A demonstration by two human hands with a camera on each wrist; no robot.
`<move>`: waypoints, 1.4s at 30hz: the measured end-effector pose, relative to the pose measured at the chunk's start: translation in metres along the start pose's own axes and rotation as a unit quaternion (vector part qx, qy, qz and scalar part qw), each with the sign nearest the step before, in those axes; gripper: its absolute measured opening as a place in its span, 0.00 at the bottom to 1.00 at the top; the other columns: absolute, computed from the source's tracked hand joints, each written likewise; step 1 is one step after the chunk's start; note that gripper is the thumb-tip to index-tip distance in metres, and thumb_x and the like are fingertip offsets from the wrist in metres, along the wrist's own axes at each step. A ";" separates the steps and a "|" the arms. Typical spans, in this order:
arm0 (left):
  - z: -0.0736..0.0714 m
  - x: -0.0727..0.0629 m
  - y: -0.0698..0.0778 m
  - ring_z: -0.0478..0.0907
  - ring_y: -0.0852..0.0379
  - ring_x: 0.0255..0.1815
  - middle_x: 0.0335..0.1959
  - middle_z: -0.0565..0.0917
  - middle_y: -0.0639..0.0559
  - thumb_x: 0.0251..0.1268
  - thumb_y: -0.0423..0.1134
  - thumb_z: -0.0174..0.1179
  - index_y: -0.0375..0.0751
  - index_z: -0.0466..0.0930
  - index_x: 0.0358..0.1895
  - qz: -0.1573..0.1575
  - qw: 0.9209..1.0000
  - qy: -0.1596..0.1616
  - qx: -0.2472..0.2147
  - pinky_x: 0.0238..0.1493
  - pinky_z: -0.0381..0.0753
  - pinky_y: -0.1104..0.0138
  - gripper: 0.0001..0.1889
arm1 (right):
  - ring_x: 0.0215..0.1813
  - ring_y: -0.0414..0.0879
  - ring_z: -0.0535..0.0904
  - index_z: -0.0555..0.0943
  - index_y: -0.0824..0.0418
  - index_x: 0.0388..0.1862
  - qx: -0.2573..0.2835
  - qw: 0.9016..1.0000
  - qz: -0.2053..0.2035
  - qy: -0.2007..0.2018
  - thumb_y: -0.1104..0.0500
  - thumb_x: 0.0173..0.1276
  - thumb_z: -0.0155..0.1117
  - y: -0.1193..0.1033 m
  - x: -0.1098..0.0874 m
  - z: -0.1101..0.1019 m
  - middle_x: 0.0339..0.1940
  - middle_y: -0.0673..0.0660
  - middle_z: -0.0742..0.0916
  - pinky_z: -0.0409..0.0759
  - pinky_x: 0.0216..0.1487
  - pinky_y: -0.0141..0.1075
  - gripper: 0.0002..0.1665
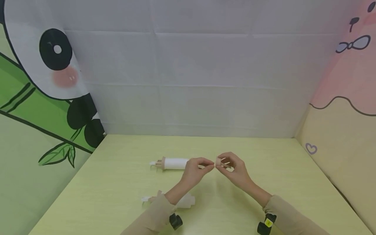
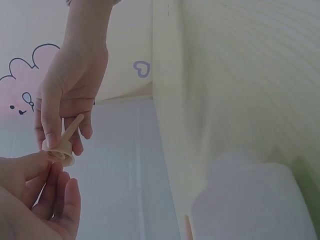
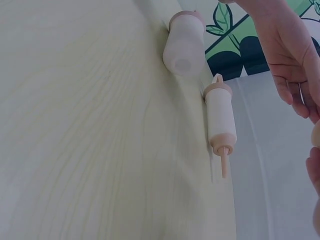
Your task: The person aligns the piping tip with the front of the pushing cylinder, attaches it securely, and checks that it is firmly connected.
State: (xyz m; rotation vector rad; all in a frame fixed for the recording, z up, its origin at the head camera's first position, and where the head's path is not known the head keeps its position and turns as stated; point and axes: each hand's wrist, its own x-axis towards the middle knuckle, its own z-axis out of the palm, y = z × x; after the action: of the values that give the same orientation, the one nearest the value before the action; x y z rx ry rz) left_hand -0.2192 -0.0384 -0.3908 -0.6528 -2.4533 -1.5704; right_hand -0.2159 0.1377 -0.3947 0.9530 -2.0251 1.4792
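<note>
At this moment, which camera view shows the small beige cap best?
The left wrist view: there the cap looks close and large, with its thin stick visible. The head view shows it small, partly covered by the right hand; the right wrist view catches only a piece at the right edge.

Room right of right hand, containers leftward

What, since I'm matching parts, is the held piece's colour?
The piece is light beige, clearest in the left wrist view.
</note>
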 end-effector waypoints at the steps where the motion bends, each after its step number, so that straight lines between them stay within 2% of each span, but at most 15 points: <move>1: -0.001 0.000 -0.001 0.80 0.55 0.36 0.33 0.85 0.49 0.57 0.37 0.62 0.38 0.85 0.35 0.000 1.000 -0.001 0.001 0.35 0.78 0.73 0.07 | 0.33 0.47 0.78 0.75 0.72 0.39 -0.001 1.000 0.000 0.001 0.79 0.48 0.64 0.000 0.000 0.000 0.34 0.63 0.79 0.78 0.31 0.33 0.18; 13: -0.021 -0.005 -0.011 0.80 0.55 0.36 0.33 0.84 0.49 0.57 0.36 0.62 0.38 0.83 0.36 0.000 1.000 -0.015 0.012 0.36 0.78 0.72 0.06 | 0.32 0.49 0.78 0.75 0.72 0.39 -0.012 1.000 0.002 -0.002 0.79 0.48 0.65 0.004 0.002 -0.003 0.34 0.63 0.80 0.79 0.29 0.33 0.18; 18: -0.031 -0.009 -0.017 0.79 0.56 0.35 0.34 0.84 0.50 0.57 0.36 0.62 0.39 0.82 0.36 -0.010 0.999 -0.024 0.038 0.34 0.77 0.72 0.06 | 0.32 0.49 0.78 0.75 0.72 0.40 -0.013 1.000 0.008 -0.009 0.78 0.48 0.65 0.006 0.001 -0.004 0.33 0.63 0.80 0.79 0.29 0.33 0.18; 26: -0.051 -0.016 -0.026 0.80 0.55 0.35 0.36 0.84 0.48 0.56 0.35 0.62 0.38 0.82 0.37 -0.007 0.997 -0.042 0.068 0.34 0.78 0.73 0.06 | 0.32 0.48 0.78 0.75 0.71 0.40 -0.016 0.999 0.017 -0.023 0.77 0.49 0.66 0.007 0.000 -0.004 0.33 0.64 0.80 0.79 0.30 0.33 0.18; 29: -0.062 -0.020 -0.029 0.80 0.55 0.35 0.36 0.84 0.48 0.56 0.35 0.62 0.37 0.82 0.37 -0.014 0.993 -0.076 0.090 0.34 0.77 0.73 0.07 | 0.32 0.48 0.78 0.76 0.71 0.40 -0.015 0.999 0.023 -0.025 0.77 0.49 0.66 0.008 -0.001 -0.004 0.34 0.63 0.80 0.79 0.31 0.34 0.18; 32: -0.072 -0.023 -0.034 0.80 0.53 0.36 0.35 0.83 0.46 0.55 0.34 0.63 0.35 0.81 0.37 -0.014 0.984 -0.138 0.114 0.37 0.78 0.70 0.08 | 0.33 0.47 0.78 0.76 0.71 0.41 -0.016 0.999 0.032 -0.028 0.76 0.50 0.66 0.008 -0.001 -0.004 0.34 0.63 0.80 0.79 0.32 0.33 0.18; 35: -0.080 -0.026 -0.039 0.80 0.49 0.38 0.36 0.82 0.43 0.54 0.33 0.63 0.32 0.80 0.38 -0.018 0.975 -0.191 0.114 0.40 0.79 0.67 0.10 | 0.33 0.47 0.78 0.76 0.71 0.41 -0.017 0.999 0.041 -0.032 0.76 0.50 0.66 0.008 -0.001 -0.004 0.35 0.63 0.80 0.79 0.32 0.33 0.17; 42: -0.098 -0.035 -0.048 0.79 0.45 0.41 0.40 0.81 0.39 0.55 0.35 0.63 0.28 0.79 0.42 -0.035 0.965 -0.245 0.086 0.44 0.78 0.60 0.14 | 0.33 0.48 0.78 0.76 0.70 0.41 -0.011 0.998 0.051 -0.038 0.76 0.51 0.65 0.006 0.000 -0.002 0.35 0.63 0.80 0.79 0.33 0.33 0.17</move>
State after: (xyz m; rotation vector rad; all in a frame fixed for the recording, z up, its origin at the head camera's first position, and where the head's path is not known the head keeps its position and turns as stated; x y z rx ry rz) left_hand -0.2186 -0.1524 -0.3999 -1.0376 -2.9482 -1.3177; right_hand -0.2209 0.1407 -0.3982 0.9236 -2.1686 1.4909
